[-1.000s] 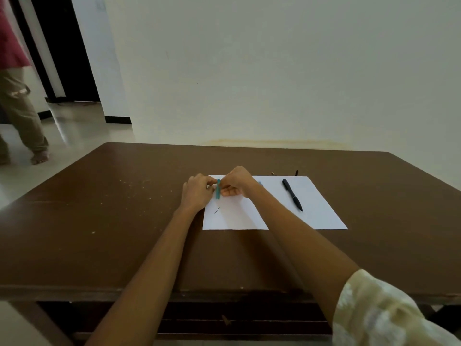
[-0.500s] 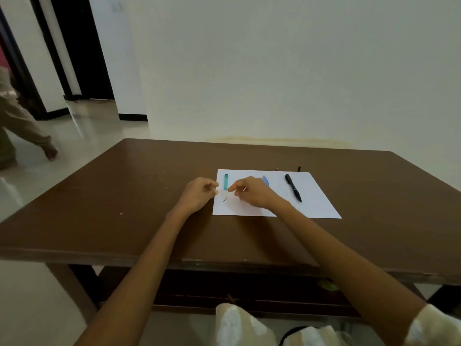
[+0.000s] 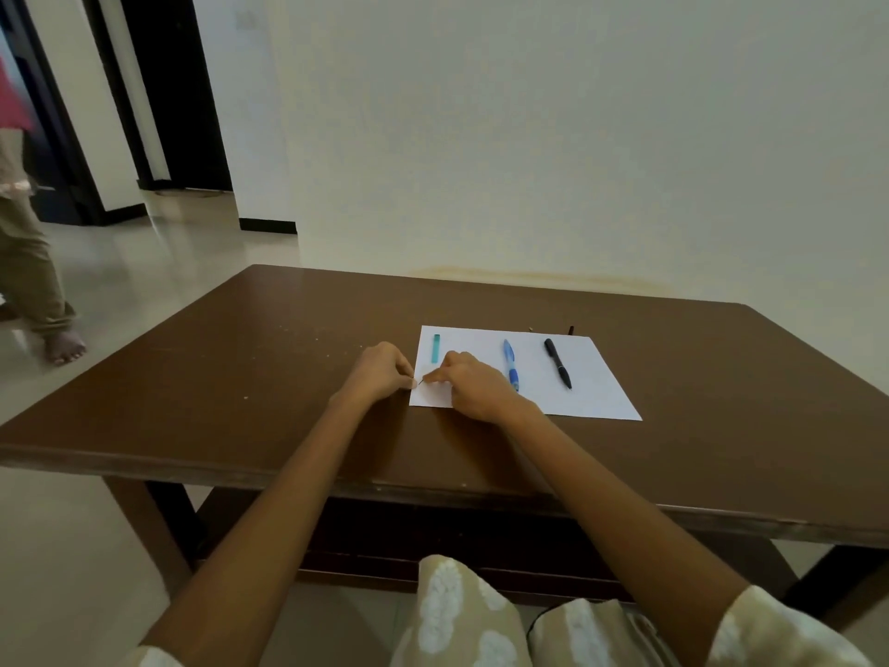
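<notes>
Now you've let go of the teal case (image 3: 436,349), which lies by the far left corner of the paper sheet (image 3: 591,377). Both hands have dropped to the sheet's left edge, where your left hand (image 3: 380,373) and right hand (image 3: 474,385) each pinch an end of a thin dark lead (image 3: 422,381), likely meant for the blue pencil (image 3: 511,365) at mid-sheet.

Light: soft, even, moderately bright; I note pale glare on the floor (image 3: 120,252) at left. Shadows: faint and short on the table (image 3: 240,387). Blur: the walking person (image 3: 29,262) smears. Distortion: the door frame (image 3: 158,89) leans. Detail: the thin sliver (image 3: 422,381) beside the paper (image 3: 601,377) barely resolves.
</notes>
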Action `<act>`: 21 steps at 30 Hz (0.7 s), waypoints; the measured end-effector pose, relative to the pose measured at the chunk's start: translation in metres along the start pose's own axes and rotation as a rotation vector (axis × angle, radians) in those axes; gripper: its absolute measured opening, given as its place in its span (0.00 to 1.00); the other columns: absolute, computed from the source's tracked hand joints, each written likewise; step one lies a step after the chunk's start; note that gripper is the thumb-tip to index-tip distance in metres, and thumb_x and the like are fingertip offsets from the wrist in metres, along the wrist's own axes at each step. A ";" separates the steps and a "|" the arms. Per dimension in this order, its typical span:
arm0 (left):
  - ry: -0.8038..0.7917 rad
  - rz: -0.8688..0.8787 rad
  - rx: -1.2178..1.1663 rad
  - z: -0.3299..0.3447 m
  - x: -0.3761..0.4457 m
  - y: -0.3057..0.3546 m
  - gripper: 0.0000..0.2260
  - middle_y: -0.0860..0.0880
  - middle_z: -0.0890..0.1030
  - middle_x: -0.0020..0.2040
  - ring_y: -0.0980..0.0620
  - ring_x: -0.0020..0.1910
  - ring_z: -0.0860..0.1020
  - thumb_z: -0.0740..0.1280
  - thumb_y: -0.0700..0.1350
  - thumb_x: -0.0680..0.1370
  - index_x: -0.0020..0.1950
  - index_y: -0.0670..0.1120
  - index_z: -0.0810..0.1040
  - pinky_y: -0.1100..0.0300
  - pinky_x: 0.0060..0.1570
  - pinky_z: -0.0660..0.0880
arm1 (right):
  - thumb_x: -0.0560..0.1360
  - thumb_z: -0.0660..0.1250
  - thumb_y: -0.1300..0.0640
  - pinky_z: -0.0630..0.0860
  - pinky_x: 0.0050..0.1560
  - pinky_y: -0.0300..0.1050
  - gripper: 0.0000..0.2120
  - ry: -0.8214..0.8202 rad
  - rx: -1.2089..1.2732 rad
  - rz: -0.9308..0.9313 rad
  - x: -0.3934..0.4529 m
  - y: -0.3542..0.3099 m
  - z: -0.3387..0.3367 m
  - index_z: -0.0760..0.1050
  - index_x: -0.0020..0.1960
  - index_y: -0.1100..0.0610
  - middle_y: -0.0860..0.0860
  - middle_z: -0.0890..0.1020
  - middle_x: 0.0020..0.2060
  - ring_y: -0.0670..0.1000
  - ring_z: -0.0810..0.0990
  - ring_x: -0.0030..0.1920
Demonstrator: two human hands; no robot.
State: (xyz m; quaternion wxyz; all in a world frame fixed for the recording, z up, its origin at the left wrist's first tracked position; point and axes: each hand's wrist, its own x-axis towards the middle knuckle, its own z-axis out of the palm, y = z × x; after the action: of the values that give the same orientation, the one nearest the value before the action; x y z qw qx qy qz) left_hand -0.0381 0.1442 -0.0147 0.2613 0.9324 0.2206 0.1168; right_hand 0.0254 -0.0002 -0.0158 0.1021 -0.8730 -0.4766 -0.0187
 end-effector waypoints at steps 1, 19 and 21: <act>0.006 -0.004 0.002 0.000 0.000 0.001 0.10 0.45 0.83 0.51 0.54 0.42 0.76 0.71 0.42 0.73 0.52 0.41 0.83 0.60 0.45 0.74 | 0.78 0.61 0.61 0.73 0.56 0.43 0.20 0.008 0.001 -0.001 0.001 -0.002 0.001 0.70 0.69 0.51 0.54 0.72 0.64 0.54 0.72 0.61; -0.203 0.177 0.421 -0.006 0.018 0.011 0.06 0.46 0.76 0.43 0.51 0.42 0.75 0.67 0.42 0.74 0.48 0.42 0.78 0.60 0.45 0.74 | 0.80 0.57 0.61 0.69 0.65 0.43 0.16 0.046 0.221 0.130 0.014 0.010 -0.002 0.73 0.66 0.56 0.55 0.76 0.65 0.54 0.76 0.60; -0.248 0.225 0.446 -0.009 0.020 0.009 0.06 0.46 0.75 0.43 0.51 0.42 0.73 0.66 0.42 0.74 0.46 0.41 0.77 0.58 0.45 0.73 | 0.80 0.57 0.59 0.69 0.64 0.42 0.16 0.028 0.227 0.112 0.016 0.011 -0.002 0.74 0.65 0.56 0.54 0.76 0.65 0.53 0.76 0.60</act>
State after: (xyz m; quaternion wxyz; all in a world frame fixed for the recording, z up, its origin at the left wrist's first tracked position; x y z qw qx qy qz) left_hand -0.0205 0.1505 -0.0007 0.0599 0.9927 0.1021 -0.0213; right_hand 0.0434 0.0071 -0.0138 0.2078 -0.8806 -0.4248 0.0287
